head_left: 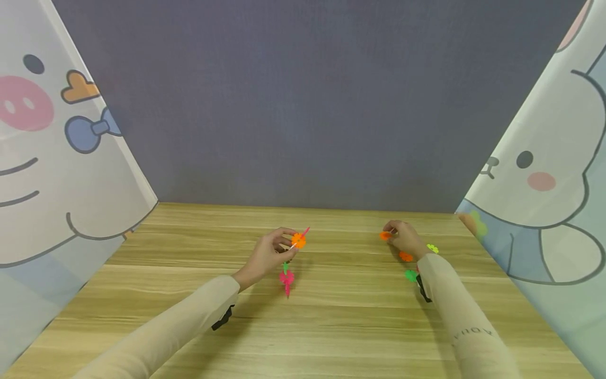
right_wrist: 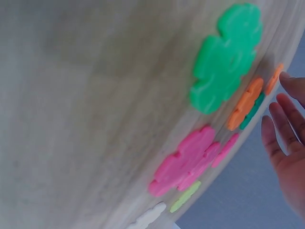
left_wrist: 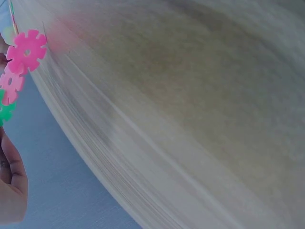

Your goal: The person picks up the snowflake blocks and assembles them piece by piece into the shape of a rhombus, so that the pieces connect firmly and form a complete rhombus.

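Observation:
Between thumb and fingers my left hand (head_left: 273, 251) holds a chain of notched, flower-shaped plastic discs above the table. In the head view its orange disc (head_left: 299, 241) is at the fingertips, with a pink disc seen edge-on beside it. Below hang a green disc (head_left: 285, 267) and a pink disc (head_left: 286, 277). Pink and green discs of a chain also show in the left wrist view. My right hand (head_left: 406, 239) pinches a loose orange disc (head_left: 384, 236) at its fingertips, close to the table. The right wrist view shows that disc at the thumb.
Under and around the right forearm lie an orange disc (head_left: 405, 256), a green disc (head_left: 411, 275) and a yellow-green disc (head_left: 433, 248). Pink discs (right_wrist: 186, 160) and a white disc (right_wrist: 148, 217) are nearby. A grey panel (head_left: 284, 105) stands behind the wooden table (head_left: 331, 326).

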A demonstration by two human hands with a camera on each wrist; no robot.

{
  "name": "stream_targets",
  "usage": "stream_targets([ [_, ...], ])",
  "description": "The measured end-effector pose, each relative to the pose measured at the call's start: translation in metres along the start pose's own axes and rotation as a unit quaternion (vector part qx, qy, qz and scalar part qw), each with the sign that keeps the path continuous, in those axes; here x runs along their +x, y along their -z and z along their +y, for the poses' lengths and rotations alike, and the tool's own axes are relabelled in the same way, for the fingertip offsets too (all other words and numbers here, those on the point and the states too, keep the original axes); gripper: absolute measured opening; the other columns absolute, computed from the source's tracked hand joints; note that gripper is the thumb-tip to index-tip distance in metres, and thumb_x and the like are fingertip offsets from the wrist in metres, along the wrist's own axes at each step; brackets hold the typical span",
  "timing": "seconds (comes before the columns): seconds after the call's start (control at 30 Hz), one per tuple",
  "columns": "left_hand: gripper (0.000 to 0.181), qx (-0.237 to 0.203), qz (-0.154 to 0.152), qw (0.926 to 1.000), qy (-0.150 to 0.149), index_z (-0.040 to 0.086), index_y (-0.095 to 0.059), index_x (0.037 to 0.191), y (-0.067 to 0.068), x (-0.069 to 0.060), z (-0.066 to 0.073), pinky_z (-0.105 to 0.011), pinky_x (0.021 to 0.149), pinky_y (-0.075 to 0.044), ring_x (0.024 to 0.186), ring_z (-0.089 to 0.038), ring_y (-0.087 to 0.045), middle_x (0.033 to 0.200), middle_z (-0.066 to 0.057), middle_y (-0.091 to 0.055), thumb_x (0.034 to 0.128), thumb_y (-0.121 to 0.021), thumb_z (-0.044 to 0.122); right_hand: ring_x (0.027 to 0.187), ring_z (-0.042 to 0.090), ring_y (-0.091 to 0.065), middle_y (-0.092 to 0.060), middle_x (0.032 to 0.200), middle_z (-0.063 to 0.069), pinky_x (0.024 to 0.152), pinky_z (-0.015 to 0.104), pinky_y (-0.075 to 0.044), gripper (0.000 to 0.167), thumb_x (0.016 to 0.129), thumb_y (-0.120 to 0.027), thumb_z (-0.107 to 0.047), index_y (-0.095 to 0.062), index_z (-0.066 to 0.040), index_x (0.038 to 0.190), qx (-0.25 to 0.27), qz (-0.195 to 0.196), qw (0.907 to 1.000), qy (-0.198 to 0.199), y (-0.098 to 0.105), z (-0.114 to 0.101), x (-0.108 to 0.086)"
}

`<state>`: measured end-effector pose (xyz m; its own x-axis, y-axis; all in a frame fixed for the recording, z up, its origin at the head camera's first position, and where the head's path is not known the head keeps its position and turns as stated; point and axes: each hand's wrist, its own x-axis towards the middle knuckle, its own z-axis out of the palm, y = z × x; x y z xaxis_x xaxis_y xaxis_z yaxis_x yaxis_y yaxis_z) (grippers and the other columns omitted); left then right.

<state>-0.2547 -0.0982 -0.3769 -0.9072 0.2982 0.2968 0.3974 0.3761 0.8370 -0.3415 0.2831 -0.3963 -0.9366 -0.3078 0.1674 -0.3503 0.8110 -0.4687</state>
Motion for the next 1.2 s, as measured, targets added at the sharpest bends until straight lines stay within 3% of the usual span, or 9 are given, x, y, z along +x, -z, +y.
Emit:
stream_targets([
  [0.2,0.035,-0.015,-0.002,0.9999,0.001,0.013,-0.057,0.116,0.000,0.000,0.000,-0.028,0.058,-0.054,0.070,-0.023,-0.065,0.097,-0.013,-0.069,0.0827,-0.067,0.014,0.089,0.035,-0.059,-0.060,0.104,0.024,0.077,0.045,-0.049,0.025,0.082,-0.060,0.003,-0.059,0.005,0.106,-0.008,-0.009,0.9999,-0.006,-0.003,0.003,0.002],
  [0.33,0.036,-0.016,-0.003,0.9999,0.000,0.014,-0.056,0.117,-0.001,0.000,0.000,-0.026,0.057,-0.053,0.071,-0.030,-0.065,0.096,-0.013,-0.069,0.0827,-0.067,0.014,0.087,0.033,-0.060,-0.061,0.102,0.024,0.075,0.044,-0.050,0.023,0.082,-0.060,0.003,-0.060,0.006,0.105,-0.006,-0.008,0.9999,0.000,-0.005,0.005,0.004],
  [0.6,0.037,0.000,-0.002,1.0000,-0.009,0.016,-0.056,0.118,-0.001,0.000,0.002,-0.023,0.056,-0.052,0.065,-0.018,-0.064,0.094,-0.010,-0.069,0.0830,-0.066,0.013,0.085,0.032,-0.059,-0.059,0.103,0.025,0.074,0.043,-0.050,0.022,0.081,-0.058,0.007,-0.060,0.007,0.103,0.000,-0.004,1.0000,0.004,-0.005,0.004,0.006],
  [0.73,0.037,-0.004,-0.005,1.0000,-0.002,0.011,-0.056,0.119,0.001,-0.004,0.015,-0.023,0.056,-0.052,0.067,-0.025,-0.065,0.094,-0.014,-0.069,0.0833,-0.065,0.009,0.087,0.033,-0.058,-0.057,0.104,0.024,0.075,0.043,-0.050,0.025,0.079,-0.062,0.008,-0.059,0.007,0.103,-0.002,-0.002,1.0000,-0.001,-0.004,0.002,0.005],
  [0.83,0.037,-0.004,-0.007,1.0000,0.003,0.011,-0.056,0.119,0.001,-0.003,0.014,-0.024,0.056,-0.052,0.068,-0.028,-0.065,0.095,-0.014,-0.069,0.0834,-0.065,0.008,0.085,0.032,-0.058,-0.056,0.103,0.022,0.073,0.041,-0.051,0.027,0.076,-0.064,0.010,-0.059,0.006,0.102,-0.003,0.004,1.0000,-0.006,-0.003,0.001,0.005],
  [0.93,0.037,-0.004,-0.005,1.0000,-0.002,0.015,-0.056,0.119,-0.001,0.000,0.001,-0.023,0.055,-0.052,0.066,-0.021,-0.064,0.094,-0.010,-0.069,0.0832,-0.066,0.013,0.082,0.030,-0.058,-0.056,0.100,0.021,0.070,0.039,-0.051,0.026,0.075,-0.065,0.012,-0.060,0.006,0.099,0.001,0.014,0.9999,-0.008,-0.003,0.003,0.005],
  [1.2,0.037,-0.004,-0.002,1.0000,-0.009,0.015,-0.056,0.118,-0.002,0.001,-0.001,-0.024,0.056,-0.052,0.065,-0.018,-0.064,0.094,-0.010,-0.069,0.0832,-0.066,0.012,0.076,0.026,-0.057,-0.061,0.093,0.020,0.064,0.034,-0.050,0.022,0.078,-0.054,0.015,-0.062,0.005,0.096,0.017,0.019,0.9997,-0.001,0.002,0.004,0.003],
])
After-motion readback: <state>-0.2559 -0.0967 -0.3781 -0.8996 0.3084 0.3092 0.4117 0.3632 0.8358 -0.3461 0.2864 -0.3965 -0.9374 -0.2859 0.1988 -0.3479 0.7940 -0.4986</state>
